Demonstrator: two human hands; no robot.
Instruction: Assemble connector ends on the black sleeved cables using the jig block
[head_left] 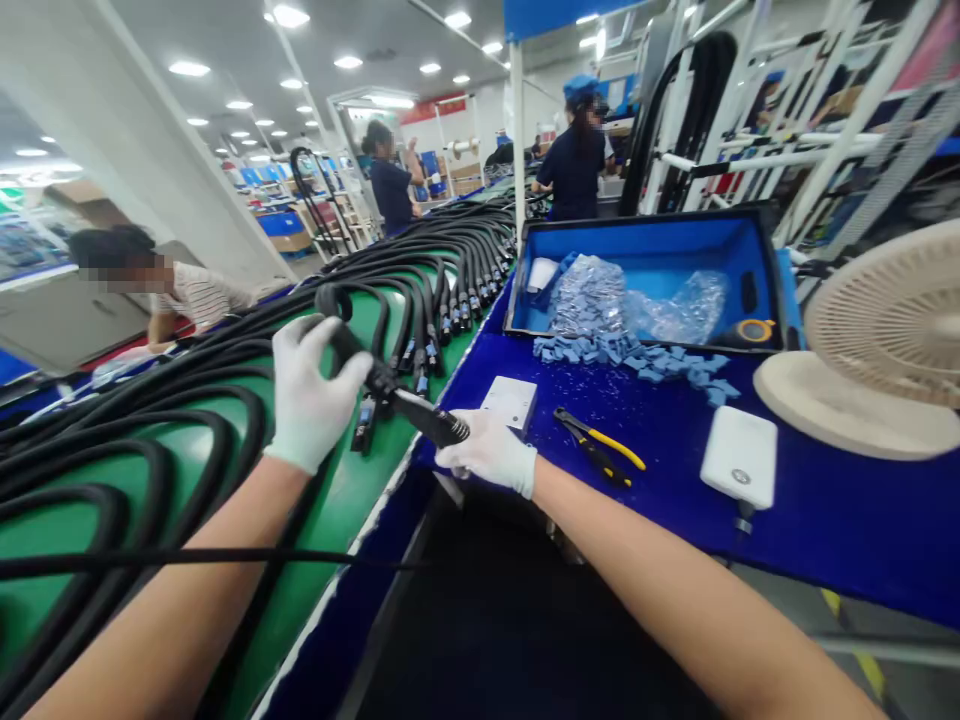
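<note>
Both my hands wear white gloves. My left hand (311, 395) is wrapped round a thick black cable (341, 305) just behind its connector end, lifted over the green conveyor belt (337, 500). My right hand (491, 452) is closed on the black connector end (431, 420) of that cable, at the edge of the blue table (825, 520). Several more black cables (187, 400) lie looped in rows along the belt.
On the blue table lie yellow-handled pliers (600, 445), a small white box (511, 402), a white power bank (739, 455), loose blue parts (637, 355), a blue bin (645, 245) with plastic bags and a beige fan (877, 340). Other people work along the belt.
</note>
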